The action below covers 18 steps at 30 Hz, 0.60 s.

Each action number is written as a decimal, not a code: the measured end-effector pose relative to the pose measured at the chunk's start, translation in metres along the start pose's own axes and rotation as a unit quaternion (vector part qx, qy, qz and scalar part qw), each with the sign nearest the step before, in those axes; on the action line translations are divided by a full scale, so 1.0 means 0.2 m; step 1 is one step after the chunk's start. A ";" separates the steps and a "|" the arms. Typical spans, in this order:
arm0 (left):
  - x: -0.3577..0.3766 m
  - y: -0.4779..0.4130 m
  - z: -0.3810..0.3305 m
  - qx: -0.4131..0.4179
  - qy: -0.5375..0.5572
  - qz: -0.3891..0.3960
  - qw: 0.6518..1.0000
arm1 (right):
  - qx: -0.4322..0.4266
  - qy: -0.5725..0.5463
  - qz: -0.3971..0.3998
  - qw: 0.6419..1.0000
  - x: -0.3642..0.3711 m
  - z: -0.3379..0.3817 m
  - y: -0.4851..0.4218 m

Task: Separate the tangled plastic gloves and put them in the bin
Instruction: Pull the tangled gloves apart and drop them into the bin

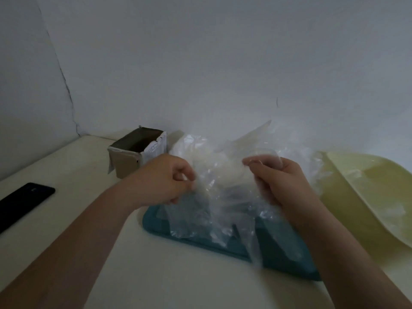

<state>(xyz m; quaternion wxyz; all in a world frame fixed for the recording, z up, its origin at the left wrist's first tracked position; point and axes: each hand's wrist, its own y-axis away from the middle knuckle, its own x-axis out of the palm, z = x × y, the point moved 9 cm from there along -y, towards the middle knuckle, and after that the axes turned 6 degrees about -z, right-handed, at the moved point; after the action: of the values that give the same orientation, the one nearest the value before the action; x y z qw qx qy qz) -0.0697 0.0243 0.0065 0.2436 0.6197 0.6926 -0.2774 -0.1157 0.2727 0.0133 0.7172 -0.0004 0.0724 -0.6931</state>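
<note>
A tangled bunch of clear plastic gloves (225,175) hangs between my hands above a teal tray (276,248). My left hand (167,179) pinches the bunch's left side with curled fingers. My right hand (278,177) grips its right side, thumb on top. Loose glove ends droop onto the tray. A pale yellow-green bin (376,192) stands at the right with a few clear gloves lying inside it.
An open cardboard box (136,152) stands behind my left hand near the wall. A black phone (24,201) lies at the table's left edge. The white wall rises just behind the table (156,275).
</note>
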 end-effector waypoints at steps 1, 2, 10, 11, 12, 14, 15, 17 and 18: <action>-0.04 -0.01 0.06 -0.004 -0.120 -0.009 0.993 | -0.009 0.020 0.007 1.000 0.00 0.01 0.01; -0.05 -0.01 0.11 -0.016 -0.205 -0.004 0.979 | -0.016 0.033 0.013 0.999 0.02 0.01 0.02; 0.20 -0.02 0.24 -0.021 -0.190 0.087 0.978 | 0.022 -0.064 0.046 0.997 0.10 -0.02 0.05; 0.21 -0.03 0.25 -0.018 -0.182 0.089 0.979 | 0.030 -0.085 0.054 0.994 0.11 -0.02 0.05; 0.21 -0.03 0.26 -0.016 -0.170 0.092 0.981 | 0.037 -0.102 0.063 0.992 0.11 -0.02 0.05; 0.21 -0.04 0.26 -0.019 -0.160 0.087 0.983 | 0.043 -0.119 0.081 0.989 0.13 -0.01 0.06; 0.19 -0.04 0.26 -0.020 -0.159 0.068 0.985 | 0.042 -0.120 0.088 0.988 0.13 -0.01 0.06; 0.12 -0.04 0.26 -0.025 -0.177 -0.008 0.984 | 0.038 -0.119 0.091 0.988 0.14 -0.01 0.06; 0.08 -0.03 0.25 -0.024 -0.197 -0.043 0.979 | 0.037 -0.119 0.092 0.988 0.14 -0.01 0.06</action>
<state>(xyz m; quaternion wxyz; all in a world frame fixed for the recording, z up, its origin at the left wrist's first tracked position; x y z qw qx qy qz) -0.0786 0.0022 -0.0404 0.3784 0.5163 0.6633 -0.3876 -0.1030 0.2450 0.0074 0.7811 -0.0494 -0.0395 -0.6212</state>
